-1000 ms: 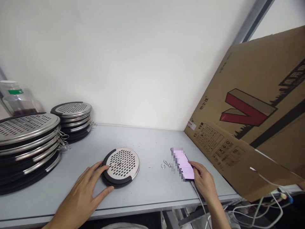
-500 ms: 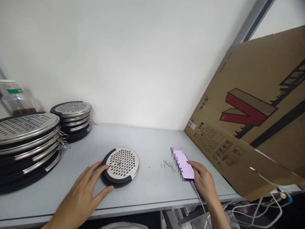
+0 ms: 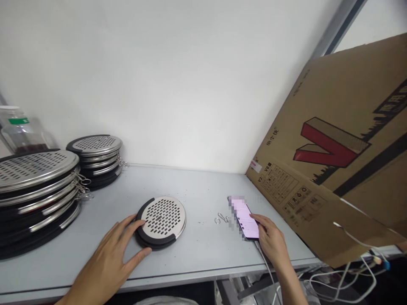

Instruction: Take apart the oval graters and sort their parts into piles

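A round perforated metal lid (image 3: pixel 163 217) with a black rim along its left and lower side lies flat on the grey table. My left hand (image 3: pixel 110 258) rests beside it, fingers apart, with fingertips touching the black rim. To the right, a phone (image 3: pixel 245 220) with a lit pinkish screen lies at a slant, partly pixelated, with a white cable running from its lower end. My right hand (image 3: pixel 272 242) is closed at the phone's lower right edge, one fingertip on the screen. Between lid and phone sits a small metal clip with a ring (image 3: pixel 221 218).
Two stacks of similar lids, a nearer one (image 3: pixel 38 199) and a farther one (image 3: pixel 95 161), stand at left with metal rings hanging off them. Behind is a clear jar (image 3: pixel 23 131). A large cardboard box (image 3: pixel 330 148) leans at right, with white cables (image 3: pixel 346 279) below.
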{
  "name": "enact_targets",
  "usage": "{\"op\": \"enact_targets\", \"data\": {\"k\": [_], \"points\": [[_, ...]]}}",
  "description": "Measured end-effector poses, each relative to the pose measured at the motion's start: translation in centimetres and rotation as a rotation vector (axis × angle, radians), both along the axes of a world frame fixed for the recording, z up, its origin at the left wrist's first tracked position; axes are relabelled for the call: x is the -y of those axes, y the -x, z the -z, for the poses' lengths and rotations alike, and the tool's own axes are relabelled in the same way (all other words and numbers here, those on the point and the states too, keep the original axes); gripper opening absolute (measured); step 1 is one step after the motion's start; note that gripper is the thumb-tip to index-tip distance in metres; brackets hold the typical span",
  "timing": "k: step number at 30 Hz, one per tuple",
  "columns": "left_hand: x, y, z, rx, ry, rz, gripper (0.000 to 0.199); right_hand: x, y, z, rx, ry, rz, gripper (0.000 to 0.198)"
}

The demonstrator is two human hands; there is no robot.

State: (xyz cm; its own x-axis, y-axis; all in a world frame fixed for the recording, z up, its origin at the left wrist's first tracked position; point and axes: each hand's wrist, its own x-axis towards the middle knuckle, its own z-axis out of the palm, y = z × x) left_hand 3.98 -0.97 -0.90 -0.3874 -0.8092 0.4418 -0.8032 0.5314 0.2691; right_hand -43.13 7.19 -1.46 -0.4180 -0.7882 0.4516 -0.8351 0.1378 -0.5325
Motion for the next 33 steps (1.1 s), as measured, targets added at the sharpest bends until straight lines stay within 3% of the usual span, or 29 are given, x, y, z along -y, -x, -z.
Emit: {"op": "enact_targets", "data": {"k": [33], "points": [[-0.05,-0.03,0.21,0.019,0.004,-0.004,0.06,0.07,0.16,0.14,-0.026,-0.039,0.012,0.041]]}}
